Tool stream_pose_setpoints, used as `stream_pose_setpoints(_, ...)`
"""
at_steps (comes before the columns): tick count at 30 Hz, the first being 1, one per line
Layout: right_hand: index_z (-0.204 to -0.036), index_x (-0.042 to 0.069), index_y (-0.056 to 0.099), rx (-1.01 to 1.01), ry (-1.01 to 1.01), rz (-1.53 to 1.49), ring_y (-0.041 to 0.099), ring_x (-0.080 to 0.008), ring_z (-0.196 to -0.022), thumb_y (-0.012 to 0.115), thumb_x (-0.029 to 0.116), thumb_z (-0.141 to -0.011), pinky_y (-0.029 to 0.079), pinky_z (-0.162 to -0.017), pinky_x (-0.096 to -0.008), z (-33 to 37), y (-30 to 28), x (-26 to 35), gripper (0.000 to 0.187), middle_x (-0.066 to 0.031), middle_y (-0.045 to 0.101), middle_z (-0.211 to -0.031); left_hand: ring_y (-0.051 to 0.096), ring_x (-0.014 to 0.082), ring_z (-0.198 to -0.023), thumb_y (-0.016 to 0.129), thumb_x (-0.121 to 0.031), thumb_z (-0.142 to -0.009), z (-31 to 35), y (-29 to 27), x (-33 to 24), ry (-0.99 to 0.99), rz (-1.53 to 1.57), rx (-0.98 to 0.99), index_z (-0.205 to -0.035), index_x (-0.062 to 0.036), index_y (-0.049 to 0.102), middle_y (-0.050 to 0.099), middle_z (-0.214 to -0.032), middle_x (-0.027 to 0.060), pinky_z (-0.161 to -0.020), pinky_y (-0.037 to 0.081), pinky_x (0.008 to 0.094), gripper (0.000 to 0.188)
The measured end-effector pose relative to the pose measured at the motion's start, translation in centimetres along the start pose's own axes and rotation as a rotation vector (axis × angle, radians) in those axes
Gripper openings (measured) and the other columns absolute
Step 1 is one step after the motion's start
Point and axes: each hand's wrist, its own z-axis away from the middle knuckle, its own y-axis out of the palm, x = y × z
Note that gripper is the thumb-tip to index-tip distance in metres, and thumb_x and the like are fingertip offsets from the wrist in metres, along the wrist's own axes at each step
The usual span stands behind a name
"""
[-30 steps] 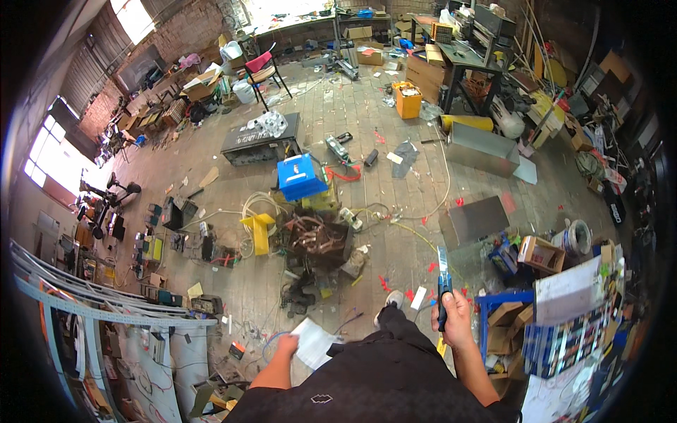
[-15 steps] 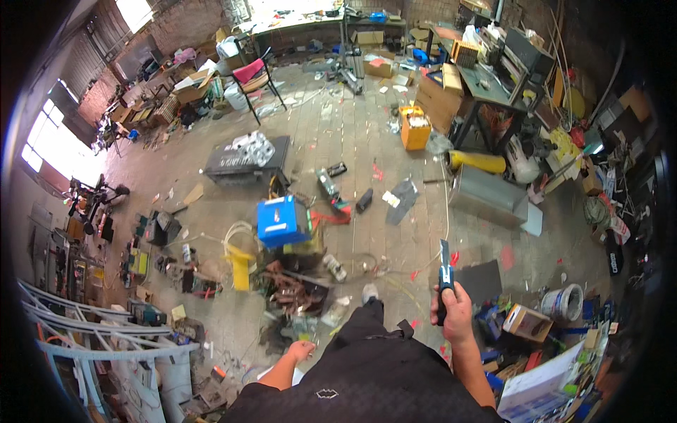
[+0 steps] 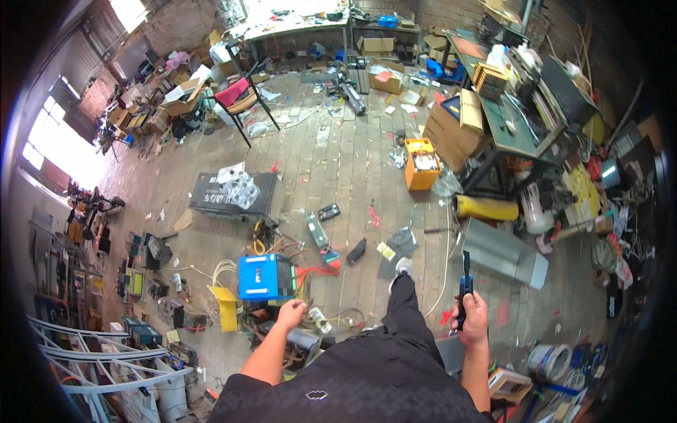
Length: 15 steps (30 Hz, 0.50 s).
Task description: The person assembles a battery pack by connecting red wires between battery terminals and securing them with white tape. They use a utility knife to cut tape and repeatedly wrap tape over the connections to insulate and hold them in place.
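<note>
My right hand [image 3: 471, 319] is wrapped round a utility knife [image 3: 466, 282] with a dark handle and a blue part. The knife points up and away from me, its blade end toward a grey metal box [image 3: 502, 255] on the floor. My left hand [image 3: 291, 312] hangs in front of my body with its fingers curled in, and nothing shows in it. In this view it lies just below a blue box [image 3: 262, 277] with white edges. One shoe [image 3: 403, 266] reaches forward beside a dark flat sheet [image 3: 399, 248] on the floorboards.
Ahead on the left lies a long black carton [image 3: 229, 201] with clear plastic packaging on it. An orange box [image 3: 422, 166] stands near a cluttered workbench [image 3: 509, 130]. A chair [image 3: 243, 106] with pink cloth stands farther off. Cables [image 3: 222, 271], scraps and tools litter the wooden floor.
I have stepped forward, and the blue box and carton are nearer. My left hand has swung up and forward. The knife stays in my right hand, which has shifted slightly right.
</note>
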Motion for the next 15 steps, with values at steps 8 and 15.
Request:
stream_pose_setpoints(8, -0.112, 0.005, 0.063, 0.064, -0.069, 0.021, 0.057, -0.0119, -0.049, 0.063, 0.04, -0.111, 0.046, -0.043, -0.0268, -30.7, 1.2, 13.0, 0.035, -0.0031, 0.063, -0.072, 0.065, 0.0153, -0.068, 0.073, -0.032, -0.099, -2.0, 7.2, -2.6, -0.406, -0.024, 0.05, -0.097, -0.0072, 0.079, 0.072, -0.082, 0.0005, -0.056, 0.05, 0.0344, 0.025)
stream_pose_setpoints(15, -0.113, 0.006, 0.064, 0.125, -0.026, 0.034, 0.059, -0.0127, -0.052, 0.063, 0.036, -0.111, 0.049, -0.046, -0.0275, -48.9, 9.5, 20.1, 0.03, -0.0037, 0.065, -0.075, 0.07, 0.0156, -0.076, 0.071, -0.036, -0.103, -10.1, 11.9, -14.9, -0.281, 0.04, 0.009, -0.118, -0.0083, 0.081, 0.077, -0.093, 0.0018, -0.069, 0.058, 0.0344, 0.032)
